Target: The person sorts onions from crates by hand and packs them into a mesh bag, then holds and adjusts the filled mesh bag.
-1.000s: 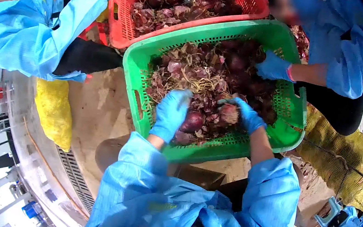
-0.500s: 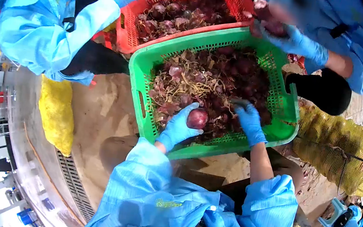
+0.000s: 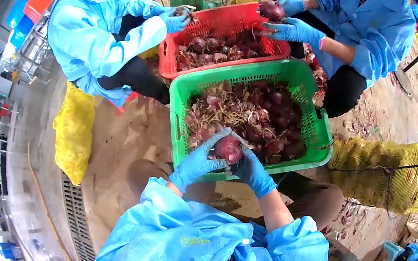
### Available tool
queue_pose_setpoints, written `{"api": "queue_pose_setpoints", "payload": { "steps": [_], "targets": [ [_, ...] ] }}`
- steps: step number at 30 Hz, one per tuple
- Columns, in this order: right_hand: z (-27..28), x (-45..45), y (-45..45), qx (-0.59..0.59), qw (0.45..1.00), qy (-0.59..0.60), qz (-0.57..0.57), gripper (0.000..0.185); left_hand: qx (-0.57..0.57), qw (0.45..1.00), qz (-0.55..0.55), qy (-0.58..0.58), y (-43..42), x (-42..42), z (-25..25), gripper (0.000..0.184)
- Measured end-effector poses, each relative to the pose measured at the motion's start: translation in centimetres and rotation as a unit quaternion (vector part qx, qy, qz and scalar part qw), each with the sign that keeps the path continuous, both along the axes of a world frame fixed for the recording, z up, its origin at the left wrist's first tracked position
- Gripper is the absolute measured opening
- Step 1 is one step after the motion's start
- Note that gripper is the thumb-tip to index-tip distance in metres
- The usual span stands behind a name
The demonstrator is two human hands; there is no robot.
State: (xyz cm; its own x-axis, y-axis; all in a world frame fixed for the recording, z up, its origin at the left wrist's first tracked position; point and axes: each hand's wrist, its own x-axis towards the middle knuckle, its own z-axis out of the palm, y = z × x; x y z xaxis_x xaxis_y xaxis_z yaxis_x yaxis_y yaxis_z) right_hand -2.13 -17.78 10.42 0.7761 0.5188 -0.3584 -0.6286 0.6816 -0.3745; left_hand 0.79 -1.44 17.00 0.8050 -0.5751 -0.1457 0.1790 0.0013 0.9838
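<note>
A red onion (image 3: 228, 150) is held between my two blue-gloved hands, over the near edge of a green crate (image 3: 182, 157). My left hand (image 3: 199, 160) curls round its left side. Against its right side lies my right hand (image 3: 254, 170), fingers bent over it. Inside the crate are several red onions (image 3: 273, 147) on the right and a heap of dry skins and roots (image 3: 223, 108) on the left.
Behind stands a red crate (image 3: 225, 18) of onions. Co-workers' gloved hands hold an onion (image 3: 271, 11) at the right and something dark at the left. Yellow sacks (image 3: 73, 135) lie on both sides; a floor drain (image 3: 78, 219) runs at the left.
My right hand has left the pile in the crate and come to the onion in my left hand. The whole view has shifted, showing more of the far side.
</note>
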Motion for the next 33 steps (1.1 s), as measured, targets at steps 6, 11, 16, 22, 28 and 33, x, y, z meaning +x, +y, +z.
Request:
{"api": "queue_pose_setpoints", "payload": {
  "steps": [6, 11, 16, 22, 28, 33],
  "targets": [
    [2.4, -1.9, 1.1, 0.012, 0.996, -0.075, -0.043, 0.058, -0.034, 0.992, 0.065, -0.099, -0.3, -2.6, -0.8, 0.083],
    [3.0, -1.4, 1.2, -0.018, 0.985, -0.163, -0.053, 0.052, 0.088, 0.932, 0.172, -0.307, -2.0, -3.2, 0.0, 0.079],
    [5.7, -0.9, 1.5, -0.014, 0.988, -0.134, -0.079, 0.054, 0.033, 0.930, 0.241, -0.274, -3.3, -2.3, 0.6, 0.066],
    [0.7, 1.7, 1.7, 0.054, 0.989, -0.109, -0.080, 0.049, 0.026, 0.945, 0.216, -0.244, -2.8, -0.6, 0.9, 0.066],
    [8.8, -1.5, 0.4, -0.014, 0.977, -0.145, -0.152, 0.057, 0.100, 0.878, 0.140, -0.447, -2.4, -1.1, 4.4, 0.090],
    [8.3, -1.5, -0.5, -0.015, 0.981, -0.159, -0.108, 0.050, 0.128, 0.896, 0.124, -0.406, -2.8, -1.7, 5.3, 0.086]
  ]
}}
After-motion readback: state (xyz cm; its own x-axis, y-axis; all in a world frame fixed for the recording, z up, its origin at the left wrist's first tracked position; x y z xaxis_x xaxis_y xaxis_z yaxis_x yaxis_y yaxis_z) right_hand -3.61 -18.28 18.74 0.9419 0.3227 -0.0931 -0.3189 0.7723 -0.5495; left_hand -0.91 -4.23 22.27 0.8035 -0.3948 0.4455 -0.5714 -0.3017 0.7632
